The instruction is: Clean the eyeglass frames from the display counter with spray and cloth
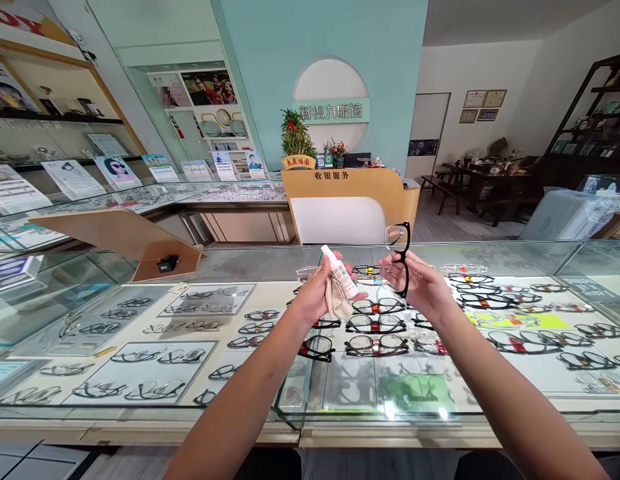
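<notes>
Head view: left hand (315, 293) held small white plastic bottle (342, 277), beige fabric cloth (339, 303); right hand (429, 285) held black-framed clear eyeglasses (407, 240) on end; next move seemingly called for steadiness.

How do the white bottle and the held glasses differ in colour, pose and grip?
The bottle is white with a printed label; the glasses have a black frame and clear lenses. The bottle leans, while the glasses stand nearly on end. The left hand holds the bottle with a cloth; the right hand holds the glasses. Both are above the case.
</notes>
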Available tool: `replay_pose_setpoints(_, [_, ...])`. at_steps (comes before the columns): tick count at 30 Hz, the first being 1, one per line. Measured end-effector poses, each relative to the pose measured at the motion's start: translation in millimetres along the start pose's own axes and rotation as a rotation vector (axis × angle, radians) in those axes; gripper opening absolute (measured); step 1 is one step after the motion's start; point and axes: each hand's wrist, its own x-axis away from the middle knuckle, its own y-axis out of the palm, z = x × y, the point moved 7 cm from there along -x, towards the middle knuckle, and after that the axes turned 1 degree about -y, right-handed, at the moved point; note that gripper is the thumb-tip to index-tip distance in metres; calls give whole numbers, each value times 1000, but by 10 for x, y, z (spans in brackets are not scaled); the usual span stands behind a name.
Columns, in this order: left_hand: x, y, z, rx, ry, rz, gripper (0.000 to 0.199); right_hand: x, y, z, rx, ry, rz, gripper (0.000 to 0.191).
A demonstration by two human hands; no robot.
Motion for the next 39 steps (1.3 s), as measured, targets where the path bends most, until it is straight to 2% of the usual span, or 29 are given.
replay_pose_setpoints(9, [-11, 40, -65, -54, -2, -118, 60, -3, 42, 120, 68, 27, 3, 19])
replay_pose_setpoints(17, [13, 83, -61, -93, -25, -119, 54, 6, 73, 265, 165, 33, -31, 21])
replay_pose_setpoints(21, [-40, 10, -3, -328, 88, -74, 73, 15, 50, 350, 293, 44, -23, 24])
replay_pose_setpoints(24, [-32, -29, 55, -618, 229, -7, 67, 31, 84, 406, 347, 60, -51, 24])
replay_pose_setpoints(27, [13, 0, 91, -797, 319, 67, 59, 56, 146, 427, 385, 75, -77, 24])
replay_pose_setpoints(30, [49, 53, 122, -870, 368, 111, 55, 83, 216, 425, 424, 94, -96, 26])
replay_pose_setpoints(33, [65, 103, 154, -926, 408, 96, 53, 99, 259, 431, 432, 108, -118, 28])
replay_pose_setpoints(39, [70, 90, 169, -958, 420, 54, 51, 51, 141, 432, 316, 62, -46, 25])
